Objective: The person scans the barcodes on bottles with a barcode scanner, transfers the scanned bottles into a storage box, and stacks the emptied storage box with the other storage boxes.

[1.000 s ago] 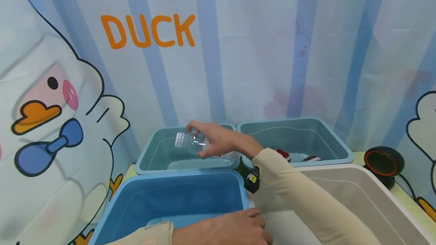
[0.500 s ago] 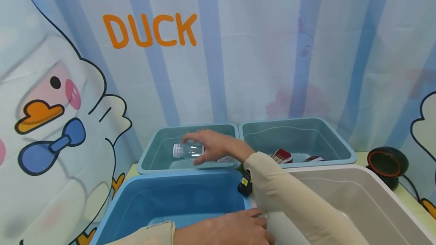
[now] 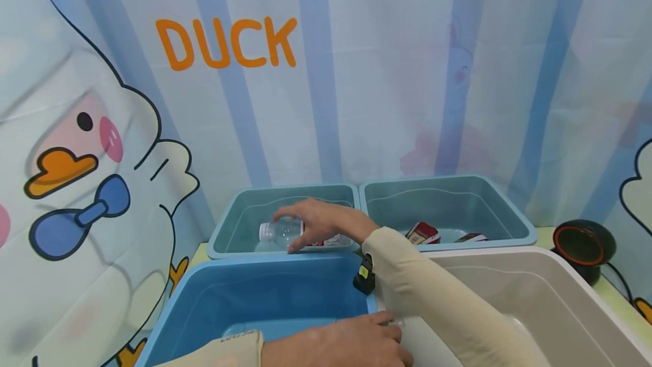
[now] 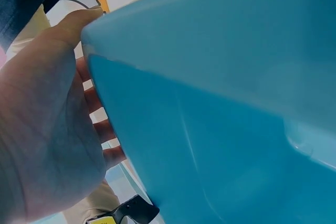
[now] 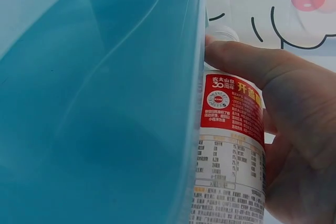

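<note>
Head view: compared with one second earlier, the right hand (image 3: pixel 322 224) and the clear bottle (image 3: pixel 283 233) sit lower and nearer level. Both are behind the blue bin (image 3: pixel 275 287) – the bottle now within the walls of the first teal bin (image 3: pixel 230 237). The left hand (image 3: pixel 342 345) has stayed at the right side of the blue bin.

Right-hand grip: partly closed, thumb on one side of the bottle and fingers on the other, holding it across the body. Left-hand grip: cannot be determined; the fingers reach over the side of the blue bin beside a small clear object (image 3: pixel 396 322).

Bottle: transparent shoulder, whitish cap pointing left, red band above white printed text on the label. A red package (image 3: pixel 424 233) lies in the second teal bin (image 3: pixel 443 208), behind and right of the blue bin.

Visibility: the hand covers the bottle's middle in the head view; a blue wall covers one side of it in the right wrist view – contact with the bin floor cannot be confirmed.
</note>
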A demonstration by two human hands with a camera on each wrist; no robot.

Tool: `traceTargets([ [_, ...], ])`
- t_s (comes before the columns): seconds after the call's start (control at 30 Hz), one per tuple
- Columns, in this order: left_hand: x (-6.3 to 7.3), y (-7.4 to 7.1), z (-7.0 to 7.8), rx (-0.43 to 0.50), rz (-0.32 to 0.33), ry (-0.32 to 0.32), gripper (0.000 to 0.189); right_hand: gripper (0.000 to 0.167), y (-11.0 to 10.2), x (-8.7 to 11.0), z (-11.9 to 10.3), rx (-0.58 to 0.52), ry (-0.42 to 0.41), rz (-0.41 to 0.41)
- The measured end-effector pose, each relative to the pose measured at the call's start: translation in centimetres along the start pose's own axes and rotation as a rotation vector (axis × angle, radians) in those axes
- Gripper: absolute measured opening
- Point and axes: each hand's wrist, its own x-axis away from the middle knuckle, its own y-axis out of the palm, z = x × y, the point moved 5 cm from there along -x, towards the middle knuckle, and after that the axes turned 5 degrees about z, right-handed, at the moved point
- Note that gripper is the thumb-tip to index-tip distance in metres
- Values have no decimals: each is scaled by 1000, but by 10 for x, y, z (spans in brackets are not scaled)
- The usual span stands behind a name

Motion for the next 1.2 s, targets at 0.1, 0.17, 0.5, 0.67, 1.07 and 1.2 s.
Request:
traceTargets([
  [0.1, 1, -1, 0, 6, 4, -6, 48, 67, 1, 0, -1, -11, -3, -7],
  [0.17, 1, 0, 0, 14, 5, -11, 49, 67, 1, 0, -1, -19, -3, -13],
  [0.5, -9, 17, -7, 37, -13, 1, 49, 65, -6, 10, 1, -46, 39, -41],
  [0.67, -10, 19, -8, 46, 3, 8, 48, 65, -21, 22, 5, -41, 54, -25],
  [1.07, -19, 36, -16, 100, 14, -30, 51, 77, -63, 71, 18, -77, 63, 33],
  [1.2, -7, 11, -5, 123, 3, -47, 53, 80, -74, 96, 19, -68, 55, 44],
])
